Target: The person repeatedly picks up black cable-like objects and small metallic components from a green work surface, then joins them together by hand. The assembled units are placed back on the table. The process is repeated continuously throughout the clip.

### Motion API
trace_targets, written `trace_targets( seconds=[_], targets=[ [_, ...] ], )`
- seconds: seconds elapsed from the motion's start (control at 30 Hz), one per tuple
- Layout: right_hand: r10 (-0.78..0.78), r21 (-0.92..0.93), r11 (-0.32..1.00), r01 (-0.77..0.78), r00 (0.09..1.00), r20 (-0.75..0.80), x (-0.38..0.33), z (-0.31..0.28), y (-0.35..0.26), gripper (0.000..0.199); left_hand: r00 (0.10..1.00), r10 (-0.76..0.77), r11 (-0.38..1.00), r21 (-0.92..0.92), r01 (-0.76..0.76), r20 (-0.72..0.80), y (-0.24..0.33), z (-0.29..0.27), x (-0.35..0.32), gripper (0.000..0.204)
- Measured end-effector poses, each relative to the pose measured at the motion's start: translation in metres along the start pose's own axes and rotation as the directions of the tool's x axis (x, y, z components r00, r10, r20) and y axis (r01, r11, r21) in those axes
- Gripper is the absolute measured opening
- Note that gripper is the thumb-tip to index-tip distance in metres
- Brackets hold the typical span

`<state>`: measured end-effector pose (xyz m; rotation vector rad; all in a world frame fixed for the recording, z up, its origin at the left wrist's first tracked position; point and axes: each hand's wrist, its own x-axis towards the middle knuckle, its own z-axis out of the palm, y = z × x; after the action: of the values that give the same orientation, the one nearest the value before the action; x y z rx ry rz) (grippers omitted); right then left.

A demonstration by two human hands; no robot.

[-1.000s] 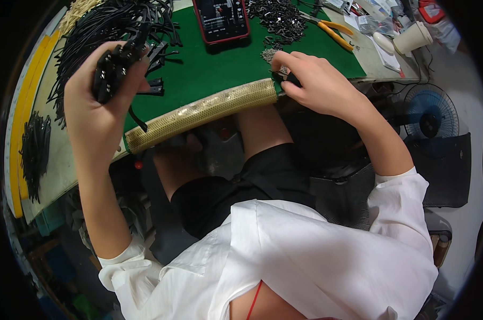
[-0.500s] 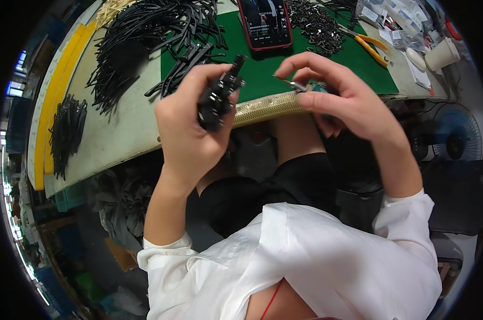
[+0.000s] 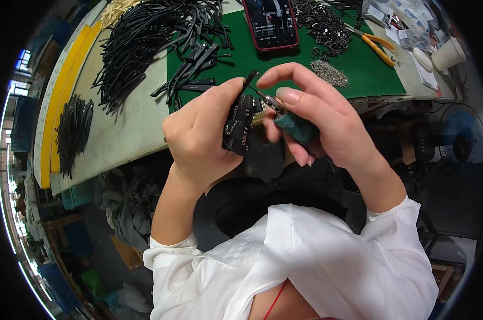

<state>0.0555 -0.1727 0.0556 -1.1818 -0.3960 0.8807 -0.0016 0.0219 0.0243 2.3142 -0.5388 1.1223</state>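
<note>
My left hand (image 3: 199,133) is closed around a bundle of short black strips (image 3: 238,128) with small shiny metal bits along them. One strip sticks up past the fingertips. In my right hand (image 3: 327,117) is a small screwdriver (image 3: 295,125) with a dark green handle and a metal collar. Its thin tip points at the raised strip, close to its upper end; whether they touch I cannot tell. Both hands are above the table's front edge. On the green mat (image 3: 241,66) beyond lie a pile of tiny silvery screws (image 3: 329,73) and a heap of small dark metal parts (image 3: 324,32).
Long black strips (image 3: 132,53) cover the table's left side, with a smaller bundle (image 3: 73,130) nearer the yellow edge bar (image 3: 65,101). A phone (image 3: 271,24) stands at the back. Orange-handled pliers (image 3: 379,48), a white cup (image 3: 448,54) and plastic bags lie at the right.
My right hand has moved left and turned, bringing the screwdriver tip up to the strip in my left hand. The left hand has shifted slightly right and down.
</note>
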Motion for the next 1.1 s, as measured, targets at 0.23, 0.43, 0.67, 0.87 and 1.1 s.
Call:
trace_targets(
  seconds=[0.23, 0.43, 0.67, 0.87, 1.1],
  targets=[
    [-0.399, -0.569, 0.771, 0.286, 0.913, -0.083, 0.013, 0.003, 0.028, 0.026, 0.992, -0.001, 0.997, 0.083, -0.010, 0.123, -0.013, -0.002, -0.005, 0.046],
    [-0.647, -0.925, 0.235, 0.300, 0.758, 0.082, 0.025, 0.000, 0.046, 0.042, 0.982, -0.102, 0.977, 0.201, 0.069, 0.158, -0.018, 0.011, -0.011, 0.046],
    [-0.632, -0.935, 0.247, 0.256, 0.773, 0.044, 0.025, -0.016, 0.041, 0.039, 0.973, -0.215, 0.939, 0.291, 0.182, 0.085, -0.023, 0.027, 0.011, 0.038],
    [-0.125, -0.281, 0.958, 0.060, 0.967, -0.220, 0.003, -0.035, 0.028, 0.034, 0.967, -0.253, 0.822, 0.528, 0.211, 0.008, -0.079, 0.014, 0.030, 0.030],
    [-0.204, -0.597, 0.802, -0.003, 0.939, -0.278, -0.014, -0.084, -0.001, 0.030, 0.815, -0.464, 0.739, 0.659, 0.141, 0.346, -0.120, 0.029, 0.025, 0.013]
  ],
)
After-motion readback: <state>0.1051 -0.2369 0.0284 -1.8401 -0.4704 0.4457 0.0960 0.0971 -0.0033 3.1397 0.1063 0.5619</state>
